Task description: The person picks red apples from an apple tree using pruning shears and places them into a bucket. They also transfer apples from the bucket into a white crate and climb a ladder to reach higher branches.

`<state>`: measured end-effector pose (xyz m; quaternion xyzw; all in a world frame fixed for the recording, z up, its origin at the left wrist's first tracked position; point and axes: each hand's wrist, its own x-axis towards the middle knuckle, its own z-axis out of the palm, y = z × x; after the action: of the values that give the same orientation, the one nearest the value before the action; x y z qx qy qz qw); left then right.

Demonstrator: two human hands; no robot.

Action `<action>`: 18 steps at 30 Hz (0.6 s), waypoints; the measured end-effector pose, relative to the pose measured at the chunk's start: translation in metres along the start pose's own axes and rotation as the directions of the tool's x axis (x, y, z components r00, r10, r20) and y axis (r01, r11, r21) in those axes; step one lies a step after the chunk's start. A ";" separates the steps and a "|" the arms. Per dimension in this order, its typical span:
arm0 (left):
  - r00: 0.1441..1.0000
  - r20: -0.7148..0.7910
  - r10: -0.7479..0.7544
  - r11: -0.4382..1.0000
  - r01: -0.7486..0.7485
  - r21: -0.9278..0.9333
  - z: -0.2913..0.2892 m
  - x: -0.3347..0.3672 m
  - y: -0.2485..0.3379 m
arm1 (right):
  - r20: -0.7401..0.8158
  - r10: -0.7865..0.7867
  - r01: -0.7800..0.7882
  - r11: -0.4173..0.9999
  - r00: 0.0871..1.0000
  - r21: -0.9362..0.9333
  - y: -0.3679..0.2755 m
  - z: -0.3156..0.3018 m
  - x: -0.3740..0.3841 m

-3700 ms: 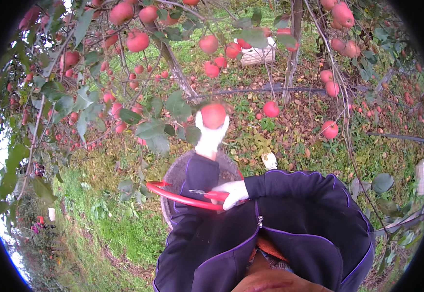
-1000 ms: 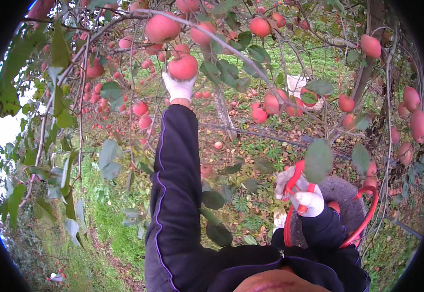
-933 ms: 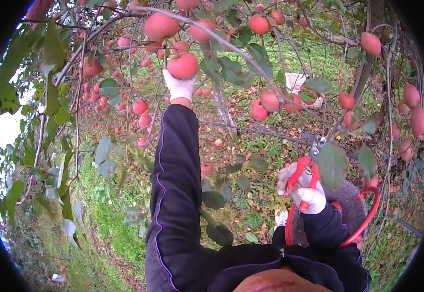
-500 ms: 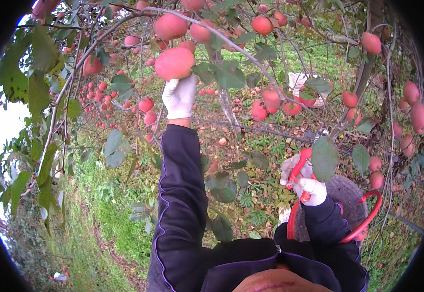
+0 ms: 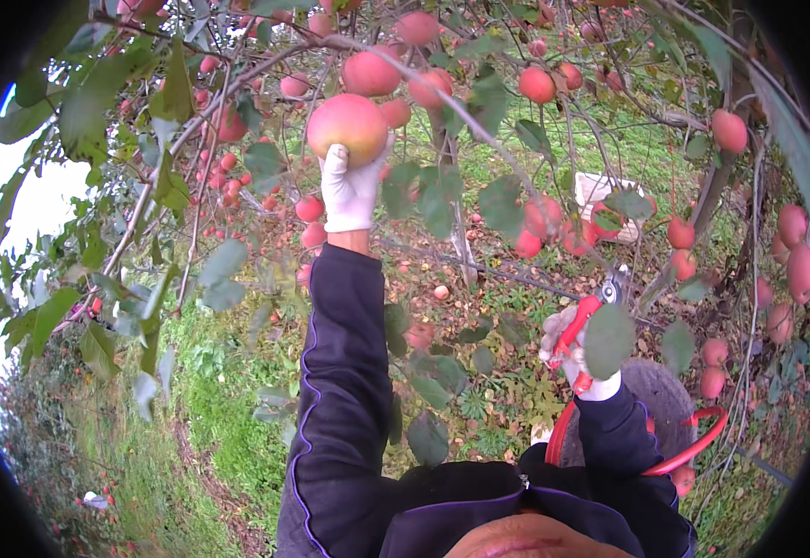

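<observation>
Cupping a round, smooth apple (image 5: 347, 126), gloved left hand (image 5: 351, 191) reaches overhead.

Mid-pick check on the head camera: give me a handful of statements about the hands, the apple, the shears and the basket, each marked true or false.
1. The left hand in a white glove grips a large red-yellow apple from below. True.
2. The right hand is empty. False: it holds red-handled pruning shears.
3. The shears' blades touch the gripped apple. False: the shears sit low on the right, well apart from it.
4. A round grey basket with a red rim hangs by the right forearm. True.
5. The ground under the tree is bare soil with no fruit on it. False: it is grass with fallen leaves and some fallen apples.
</observation>
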<state>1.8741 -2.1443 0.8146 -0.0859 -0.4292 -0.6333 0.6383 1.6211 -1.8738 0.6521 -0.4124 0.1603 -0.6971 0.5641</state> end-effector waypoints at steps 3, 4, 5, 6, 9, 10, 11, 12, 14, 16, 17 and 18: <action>0.985 -0.154 -0.074 0.992 0.088 0.092 0.008 0.005 0.005 | -0.016 0.125 -0.115 0.949 0.992 0.294 -0.001 -0.012 0.012; 0.964 -0.239 -0.114 0.984 0.143 0.107 0.010 0.009 0.006 | -0.035 0.119 -0.107 0.965 0.992 0.240 -0.001 -0.014 0.015; 0.943 -0.296 -0.152 0.975 0.192 0.112 0.011 0.012 0.007 | -0.035 0.081 -0.072 0.976 0.996 0.207 -0.002 -0.014 0.016; 0.891 -0.415 -0.185 0.955 0.263 0.138 0.010 0.018 0.007 | -0.040 0.047 -0.039 0.984 0.998 0.175 -0.002 -0.013 0.016; 0.787 -0.592 -0.173 0.955 0.282 0.095 0.003 0.034 0.002 | -0.083 0.001 0.007 0.995 0.997 0.097 -0.005 -0.001 0.008; 0.758 -0.619 -0.206 0.957 0.289 0.036 -0.001 0.039 0.002 | -0.077 -0.029 0.031 0.999 0.997 0.017 -0.007 0.003 0.005; 0.768 -0.612 -0.188 0.946 0.309 0.097 -0.005 0.043 -0.001 | -0.079 -0.055 0.050 0.997 0.995 -0.063 -0.009 0.008 0.001; 0.770 -0.618 -0.156 0.934 0.319 0.163 -0.010 0.047 -0.006 | -0.097 0.014 -0.012 1.000 0.995 0.016 -0.011 0.012 -0.003; 0.761 -0.641 -0.098 0.875 0.373 0.309 -0.017 0.053 -0.011 | -0.098 0.041 -0.037 0.999 0.994 0.040 -0.016 0.022 -0.014; 0.718 -0.693 -0.063 0.824 0.429 0.370 -0.024 0.056 -0.012 | -0.056 0.047 -0.043 0.996 0.997 0.081 -0.019 0.030 -0.022; 0.697 -0.716 -0.043 0.794 0.459 0.399 -0.027 0.055 -0.012 | -0.037 0.056 -0.053 0.996 0.998 0.076 -0.020 0.034 -0.026; 0.710 -0.699 -0.079 0.808 0.457 0.373 -0.030 0.051 -0.010 | -0.031 0.055 -0.052 0.996 0.998 0.078 -0.021 0.037 -0.029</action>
<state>1.8699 -2.2032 0.8253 0.3828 -0.3412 -0.5706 0.6414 1.6364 -1.8319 0.6780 -0.3744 0.1535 -0.6940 0.5955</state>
